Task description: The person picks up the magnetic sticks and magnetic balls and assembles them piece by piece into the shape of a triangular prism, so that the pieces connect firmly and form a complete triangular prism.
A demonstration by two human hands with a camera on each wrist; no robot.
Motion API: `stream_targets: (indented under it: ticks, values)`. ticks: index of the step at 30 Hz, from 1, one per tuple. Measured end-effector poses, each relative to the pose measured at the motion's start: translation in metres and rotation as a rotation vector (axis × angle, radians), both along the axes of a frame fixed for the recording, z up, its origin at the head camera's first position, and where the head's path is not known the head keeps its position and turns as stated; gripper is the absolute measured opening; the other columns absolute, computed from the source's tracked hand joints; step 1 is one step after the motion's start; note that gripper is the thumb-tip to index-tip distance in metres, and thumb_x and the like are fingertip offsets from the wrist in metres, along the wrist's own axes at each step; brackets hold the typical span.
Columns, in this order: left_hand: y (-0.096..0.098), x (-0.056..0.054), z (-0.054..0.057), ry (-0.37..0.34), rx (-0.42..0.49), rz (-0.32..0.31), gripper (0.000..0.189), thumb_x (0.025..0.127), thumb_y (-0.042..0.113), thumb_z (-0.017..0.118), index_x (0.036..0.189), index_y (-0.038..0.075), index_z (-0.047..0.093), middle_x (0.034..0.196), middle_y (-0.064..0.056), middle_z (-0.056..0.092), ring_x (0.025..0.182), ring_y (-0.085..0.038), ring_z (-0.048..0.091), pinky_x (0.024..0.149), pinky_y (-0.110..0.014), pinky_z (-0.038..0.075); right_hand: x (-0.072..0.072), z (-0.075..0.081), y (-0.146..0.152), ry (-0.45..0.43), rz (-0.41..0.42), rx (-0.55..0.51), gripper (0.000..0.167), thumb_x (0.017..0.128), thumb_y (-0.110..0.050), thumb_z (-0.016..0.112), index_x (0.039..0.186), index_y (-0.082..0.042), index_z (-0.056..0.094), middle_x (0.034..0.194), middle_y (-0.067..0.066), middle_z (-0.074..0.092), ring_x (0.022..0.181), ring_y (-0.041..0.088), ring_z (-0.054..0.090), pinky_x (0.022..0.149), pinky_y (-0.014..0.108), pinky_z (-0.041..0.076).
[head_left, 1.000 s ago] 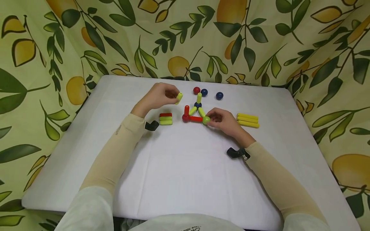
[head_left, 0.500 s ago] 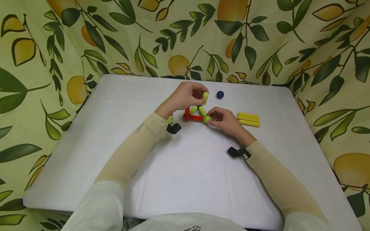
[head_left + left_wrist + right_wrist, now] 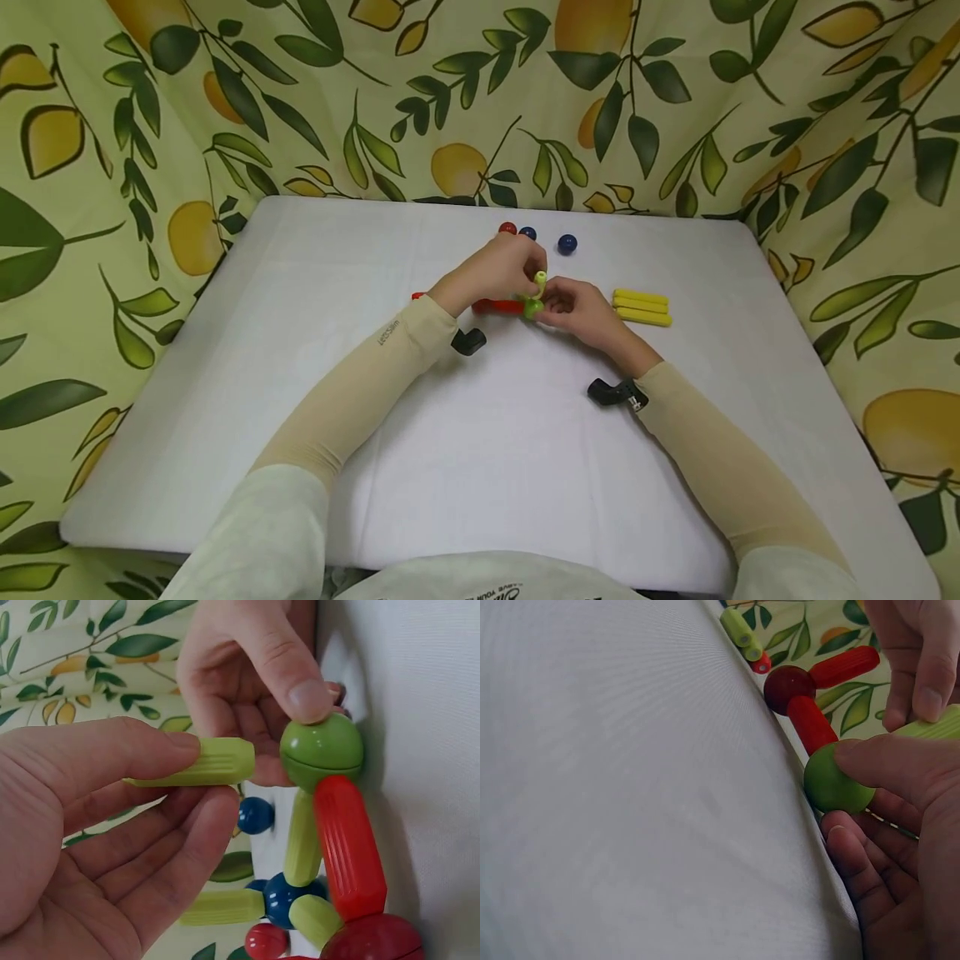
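Note:
My left hand (image 3: 508, 268) pinches a lime-green rod (image 3: 217, 761) between thumb and fingers. In the left wrist view the rod's free end points at the green ball (image 3: 322, 752), with a small gap between them. My right hand (image 3: 588, 315) holds that ball, thumb on top and fingers curled beside it. A red rod (image 3: 349, 847) joins the green ball to a dark red ball (image 3: 790, 690), which bears another red rod (image 3: 845, 667). Two lime-green rods link a blue ball (image 3: 286, 900) into the same triangle, and a third sticks out from it. The left hand hides much of this in the head view.
Several yellow rods (image 3: 641, 308) lie right of my right hand. Behind the hands sit a red ball (image 3: 507, 227) and two blue balls, one farther right (image 3: 567, 244). Two lime-green rods and a short red rod (image 3: 761, 665) lie left of the triangle. A patterned curtain borders the white table.
My left hand has carried the lime-green rod rightward, over the triangle, then down toward the green ball. The right hand has stayed in place on the green ball.

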State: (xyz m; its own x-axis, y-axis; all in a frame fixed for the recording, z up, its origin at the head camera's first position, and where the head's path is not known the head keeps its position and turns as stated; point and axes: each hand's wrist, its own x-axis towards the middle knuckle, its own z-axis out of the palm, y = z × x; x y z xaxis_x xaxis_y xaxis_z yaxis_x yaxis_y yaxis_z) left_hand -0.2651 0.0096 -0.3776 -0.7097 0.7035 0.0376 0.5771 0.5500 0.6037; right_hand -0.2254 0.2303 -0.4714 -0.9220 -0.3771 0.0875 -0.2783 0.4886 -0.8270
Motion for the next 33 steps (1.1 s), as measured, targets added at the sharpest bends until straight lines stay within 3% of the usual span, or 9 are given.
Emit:
stream_targets:
  ticks: [13,21,24,27,30,33]
  values:
    - [0.009,0.002,0.001,0.055,-0.113,-0.017,0.004,0.093,0.004,0.080,0.096,0.006,0.081,0.088,-0.003,0.073,0.087,-0.019,0.062,0.076,-0.028,0.054,-0.001,0.003,-0.002,-0.009,-0.010,0.006,0.029,0.096,-0.014,0.085,0.121,-0.006,0.073,0.103,0.010,0.070,0.092,0.026,0.062,0.081,0.024,0.052]
    - [0.005,-0.002,0.006,0.019,-0.114,-0.034,0.009,0.093,0.008,0.083,0.102,0.006,0.081,0.093,-0.002,0.074,0.092,-0.019,0.064,0.082,-0.030,0.055,-0.003,0.002,-0.002,-0.005,-0.008,-0.001,0.027,0.095,-0.013,0.086,0.119,-0.007,0.074,0.103,0.010,0.070,0.091,0.026,0.063,0.081,0.024,0.052]
    - [-0.004,-0.008,0.019,0.004,-0.078,-0.022,0.016,0.095,0.012,0.082,0.110,0.006,0.080,0.099,-0.002,0.075,0.096,-0.017,0.066,0.087,-0.030,0.055,-0.003,0.001,-0.002,-0.009,0.000,-0.011,0.027,0.095,-0.012,0.086,0.118,-0.005,0.073,0.105,0.011,0.071,0.093,0.027,0.063,0.081,0.024,0.052]
    - [-0.017,-0.020,0.040,0.015,-0.010,0.040,0.020,0.100,0.016,0.079,0.117,0.006,0.078,0.107,-0.003,0.075,0.099,-0.016,0.068,0.089,-0.029,0.055,-0.002,0.000,-0.003,-0.011,0.003,-0.007,0.027,0.095,-0.013,0.086,0.117,-0.005,0.073,0.107,0.012,0.070,0.094,0.026,0.064,0.082,0.025,0.053]
    - [-0.030,-0.038,0.058,0.025,0.078,0.119,0.021,0.105,0.016,0.073,0.123,0.005,0.076,0.114,-0.006,0.074,0.102,-0.018,0.068,0.092,-0.029,0.055,-0.001,-0.001,-0.003,-0.009,-0.010,0.009,0.027,0.094,-0.013,0.087,0.117,-0.006,0.073,0.106,0.011,0.070,0.093,0.026,0.063,0.081,0.025,0.052]
    - [-0.040,-0.058,0.066,0.049,0.130,0.183,0.022,0.107,0.015,0.072,0.125,0.005,0.075,0.119,-0.008,0.073,0.105,-0.018,0.066,0.094,-0.027,0.054,0.000,0.000,-0.004,-0.010,-0.019,0.018,0.028,0.094,-0.012,0.087,0.117,-0.006,0.073,0.106,0.011,0.070,0.093,0.026,0.062,0.081,0.026,0.052]
